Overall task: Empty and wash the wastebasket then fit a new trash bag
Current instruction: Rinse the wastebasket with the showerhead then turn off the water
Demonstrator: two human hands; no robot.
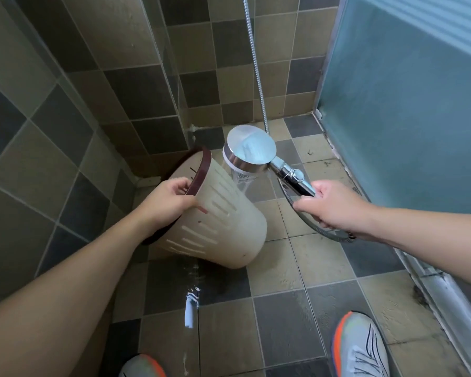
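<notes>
A cream plastic wastebasket with slotted sides and a dark red rim is tipped on its side above the tiled floor, its mouth facing left and away. My left hand grips its rim, fingers curled over the edge. My right hand holds the chrome handle of a shower head. The round head hangs just right of the basket's rim, and water sprays down from it beside the basket's side.
The shower hose runs up the tiled back wall and loops under my right wrist. A frosted glass door closes the right side. Water streaks the floor tiles. My two shoes stand at the bottom edge.
</notes>
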